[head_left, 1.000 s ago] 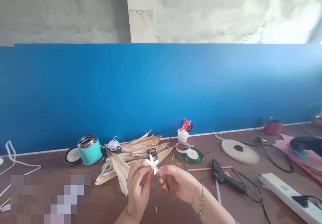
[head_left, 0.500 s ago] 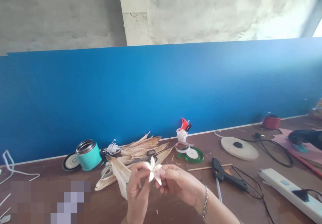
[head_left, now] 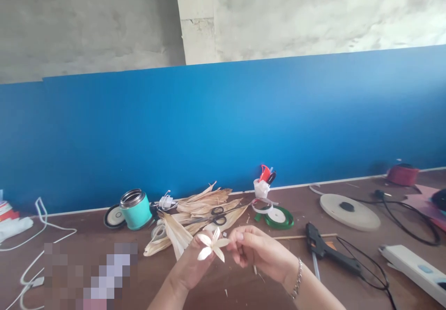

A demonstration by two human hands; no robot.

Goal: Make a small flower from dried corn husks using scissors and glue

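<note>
My left hand [head_left: 191,266] pinches a small pale flower [head_left: 211,246] made of husk petals, held up above the brown table [head_left: 348,277]. A long strip of dried husk [head_left: 177,237] also sticks out from behind that hand. My right hand [head_left: 259,250], with a bracelet at the wrist, is right beside the flower; its fingers are curled and pinched near the petals, and I cannot make out what they hold.
A pile of dried husks [head_left: 204,201] with black scissors [head_left: 216,214] lies behind the hands. A teal can [head_left: 135,209], green ribbon spool [head_left: 277,217], black glue gun [head_left: 325,249], white round disc [head_left: 349,206], power strip [head_left: 414,270] and white cables [head_left: 42,235] lie around. A blue board [head_left: 223,128] backs the table.
The flower has turned to face the camera and sits lower in my left hand. My right hand has shifted slightly off the petals. The view has swung to the left.
</note>
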